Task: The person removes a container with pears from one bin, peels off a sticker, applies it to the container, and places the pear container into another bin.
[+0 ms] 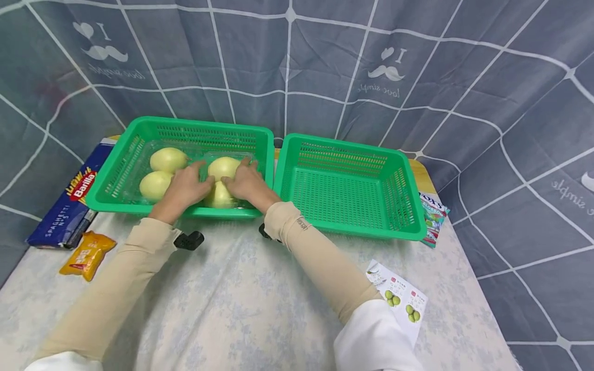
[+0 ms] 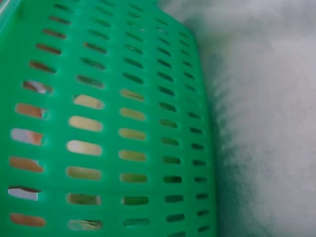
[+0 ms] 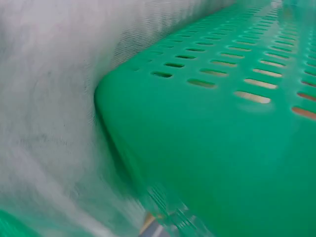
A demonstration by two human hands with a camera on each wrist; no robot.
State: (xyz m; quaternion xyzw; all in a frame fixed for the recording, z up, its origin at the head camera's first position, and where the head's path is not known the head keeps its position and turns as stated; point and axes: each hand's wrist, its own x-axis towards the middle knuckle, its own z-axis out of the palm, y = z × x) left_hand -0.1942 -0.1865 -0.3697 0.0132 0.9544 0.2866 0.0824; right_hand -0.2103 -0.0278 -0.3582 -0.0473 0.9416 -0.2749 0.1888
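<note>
A green slotted basket (image 1: 199, 124) at the left holds a clear plastic tray (image 1: 204, 155) with several pale yellow fruits. Two fruits (image 1: 167, 159) lie at its left. Two more fruits (image 1: 224, 167) sit between my hands. My left hand (image 1: 184, 186) grips the tray from the left, fingers curled over its top. From the right, my right hand (image 1: 246, 181) grips it the same way. The wrist views show only the basket's slotted wall (image 2: 98, 123) and its green side (image 3: 222, 128) close up, with no hand visible.
A second green basket (image 1: 345, 142) stands empty just to the right. A blue spaghetti box (image 1: 69, 206) and a yellow packet (image 1: 87, 254) lie at the far left. A sweets packet (image 1: 432, 216) and a leaflet (image 1: 400, 300) lie at the right. A grey curtain encloses the table.
</note>
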